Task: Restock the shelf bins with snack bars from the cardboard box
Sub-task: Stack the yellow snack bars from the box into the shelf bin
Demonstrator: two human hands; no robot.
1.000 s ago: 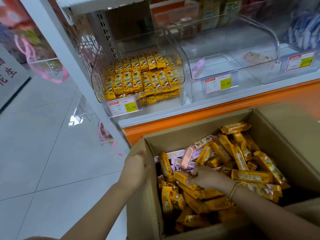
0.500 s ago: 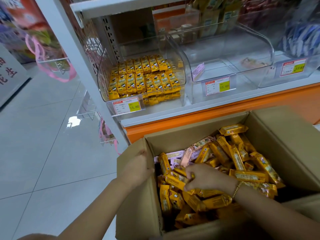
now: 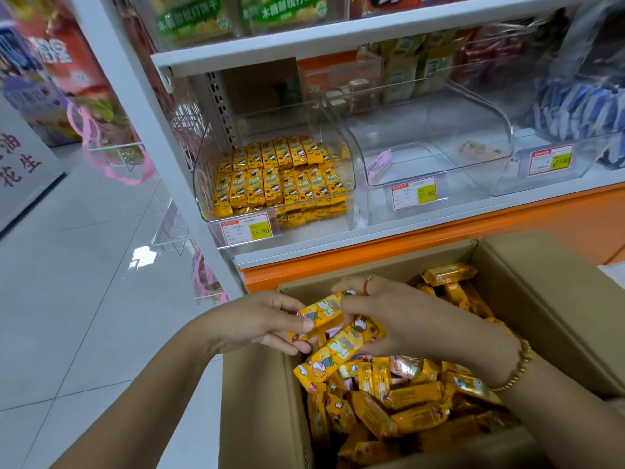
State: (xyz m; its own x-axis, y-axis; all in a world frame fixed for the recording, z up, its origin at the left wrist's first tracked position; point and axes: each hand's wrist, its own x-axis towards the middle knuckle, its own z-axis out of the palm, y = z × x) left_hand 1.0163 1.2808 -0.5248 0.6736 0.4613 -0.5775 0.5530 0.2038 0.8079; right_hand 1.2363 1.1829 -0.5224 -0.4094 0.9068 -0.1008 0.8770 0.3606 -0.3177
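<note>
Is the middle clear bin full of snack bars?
No, the middle clear bin is nearly bare, holding only a couple of stray packets.

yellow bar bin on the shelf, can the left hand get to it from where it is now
Probably yes. The bin has an open, scooped front facing the person, and nothing stands between it and the left hand, which pinches a snack bar over the cardboard box. It would need an upward reach.

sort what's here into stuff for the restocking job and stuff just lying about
Job: cardboard box; loose snack bars; held bars; left hand; right hand; shelf bin of yellow bars.
Lying about: green packets; blue packets; pink ribbon.
</note>
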